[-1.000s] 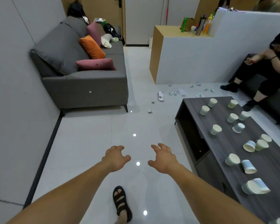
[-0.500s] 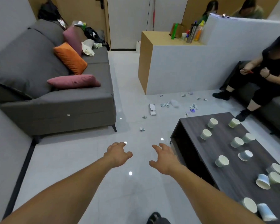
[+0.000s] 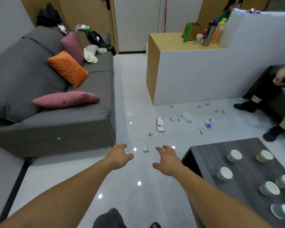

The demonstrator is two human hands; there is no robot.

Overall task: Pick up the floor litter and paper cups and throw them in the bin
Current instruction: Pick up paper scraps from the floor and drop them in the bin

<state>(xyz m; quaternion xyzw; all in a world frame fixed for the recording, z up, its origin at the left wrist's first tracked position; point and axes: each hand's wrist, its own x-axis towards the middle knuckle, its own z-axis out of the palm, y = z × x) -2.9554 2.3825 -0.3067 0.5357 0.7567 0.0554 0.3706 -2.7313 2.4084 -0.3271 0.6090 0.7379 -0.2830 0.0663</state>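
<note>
Several scraps of crumpled paper litter lie on the white tile floor. The nearest scrap sits between my two outstretched hands, further off. A white box and a crushed cup lie beyond it, with more scraps toward the white partition. My left hand and my right hand are held out over the floor, fingers apart, holding nothing. Several paper cups stand on the dark table at the lower right, the nearest to me a tipped cup. No bin is in view.
A grey sofa with orange and pink cushions fills the left side. A white partition with a wooden counter stands ahead on the right. A seated person's legs and shoes are at the right edge, beside the litter.
I have walked forward: the sofa, the litter and the table have come closer and lower in view. Both hands stay outstretched and empty.
</note>
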